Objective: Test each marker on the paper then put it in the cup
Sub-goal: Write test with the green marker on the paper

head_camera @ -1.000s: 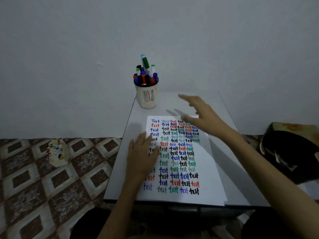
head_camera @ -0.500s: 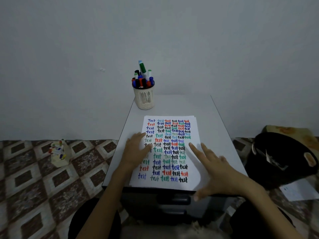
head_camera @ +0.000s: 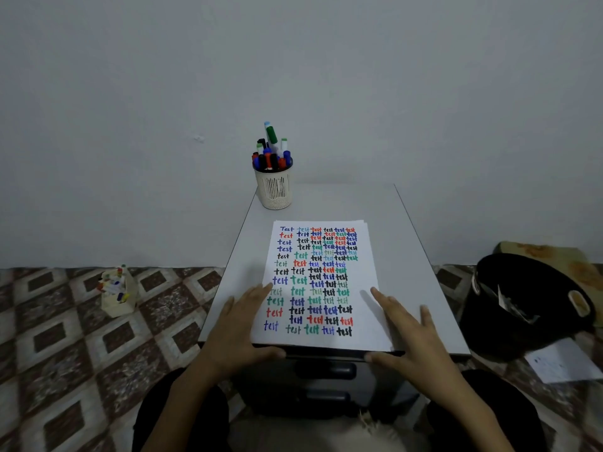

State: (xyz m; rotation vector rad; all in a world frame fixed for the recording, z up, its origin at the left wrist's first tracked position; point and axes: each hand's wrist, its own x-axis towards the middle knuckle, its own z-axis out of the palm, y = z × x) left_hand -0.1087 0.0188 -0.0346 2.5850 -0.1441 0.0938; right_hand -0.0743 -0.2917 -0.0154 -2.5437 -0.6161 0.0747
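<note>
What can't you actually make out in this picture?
- Head view: marker bodies, hidden inside the cup.
- Paper near-left edge, covered by the left hand.
- Black bin contents: too dark.
- Small box on the floor: contents too small.
- Right hand hides the desk corner.

Both hands lie flat and spread at the lower edge of the table [head_camera: 421, 256], the left hand [head_camera: 243, 324] on the paper's [head_camera: 365, 278] left border, the right hand [head_camera: 412, 334] on its lower right corner. Above them the sheet is bare of objects. The only obstacle up there is the cup [head_camera: 274, 188], bristling with markers [head_camera: 271, 151], at the table's upper left corner; the strip right of it is clear.
</note>
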